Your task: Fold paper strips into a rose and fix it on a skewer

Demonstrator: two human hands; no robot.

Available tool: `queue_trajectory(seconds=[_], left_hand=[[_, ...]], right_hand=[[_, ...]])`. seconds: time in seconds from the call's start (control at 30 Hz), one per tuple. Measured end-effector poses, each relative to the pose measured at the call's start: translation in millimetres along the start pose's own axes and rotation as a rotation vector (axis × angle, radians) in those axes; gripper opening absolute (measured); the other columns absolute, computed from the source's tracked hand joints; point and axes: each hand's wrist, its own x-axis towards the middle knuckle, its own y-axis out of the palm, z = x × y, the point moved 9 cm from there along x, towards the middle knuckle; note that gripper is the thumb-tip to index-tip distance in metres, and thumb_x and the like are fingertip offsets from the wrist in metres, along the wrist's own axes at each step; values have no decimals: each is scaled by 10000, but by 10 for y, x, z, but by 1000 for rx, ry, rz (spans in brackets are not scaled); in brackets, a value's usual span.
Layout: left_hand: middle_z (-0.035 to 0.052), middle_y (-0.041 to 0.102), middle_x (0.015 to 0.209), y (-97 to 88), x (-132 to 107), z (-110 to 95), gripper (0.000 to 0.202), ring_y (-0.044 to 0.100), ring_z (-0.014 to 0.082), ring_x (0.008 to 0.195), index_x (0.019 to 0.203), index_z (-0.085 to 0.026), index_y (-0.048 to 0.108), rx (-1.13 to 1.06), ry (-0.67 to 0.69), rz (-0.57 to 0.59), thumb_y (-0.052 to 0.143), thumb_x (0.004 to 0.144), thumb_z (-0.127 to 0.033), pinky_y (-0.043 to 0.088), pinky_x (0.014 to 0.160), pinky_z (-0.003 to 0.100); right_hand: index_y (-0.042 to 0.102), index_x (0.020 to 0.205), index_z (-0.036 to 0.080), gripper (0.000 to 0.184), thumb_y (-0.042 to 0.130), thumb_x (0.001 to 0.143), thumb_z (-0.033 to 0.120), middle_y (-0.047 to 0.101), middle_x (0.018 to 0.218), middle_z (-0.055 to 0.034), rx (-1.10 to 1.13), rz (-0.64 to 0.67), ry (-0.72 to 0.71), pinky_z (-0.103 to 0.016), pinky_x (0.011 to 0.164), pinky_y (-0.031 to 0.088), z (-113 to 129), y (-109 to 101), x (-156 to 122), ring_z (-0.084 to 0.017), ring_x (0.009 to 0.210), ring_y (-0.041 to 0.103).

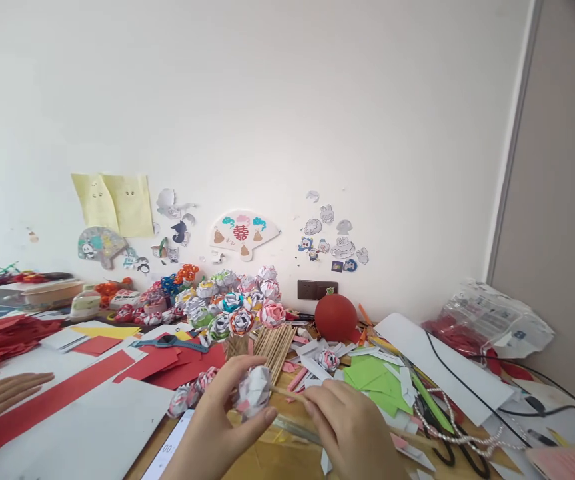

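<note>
My left hand (217,417) is closed round a white and pink folded paper rose (253,390), low in the middle of the view. My right hand (350,427) pinches a thin wooden stick (287,395) whose tip reaches into the rose. Behind my hands lies a bundle of wooden sticks (274,347) and a cluster of finished paper roses (232,303).
Another person's hand (2,395) rests flat at the left edge near red paper strips (42,407). A red ball (336,317), green paper (370,377), scissors (447,443), black cables and a plastic bag (492,320) crowd the right. A phone (167,453) lies near my left wrist.
</note>
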Motion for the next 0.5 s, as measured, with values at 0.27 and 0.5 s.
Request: queue_trajectory(seconds=[0.27, 0.5], left_hand=[[83, 632, 984, -1, -11, -265, 280, 549, 299, 963, 908, -249, 650, 145, 149, -90, 718, 642, -301, 425, 831, 347], [90, 600, 986, 83, -27, -420, 164, 549, 271, 953, 882, -243, 634, 284, 298, 4, 650, 720, -261, 439, 805, 313]], right_hand=[[580, 753, 194, 300, 329, 916, 169, 564, 639, -13, -70, 16, -91, -240, 536, 325, 133, -45, 145, -145, 598, 530], [563, 723, 196, 277, 357, 899, 139, 546, 603, -1, -100, 10, -161, -256, 496, 272, 209, -128, 197, -143, 549, 494]])
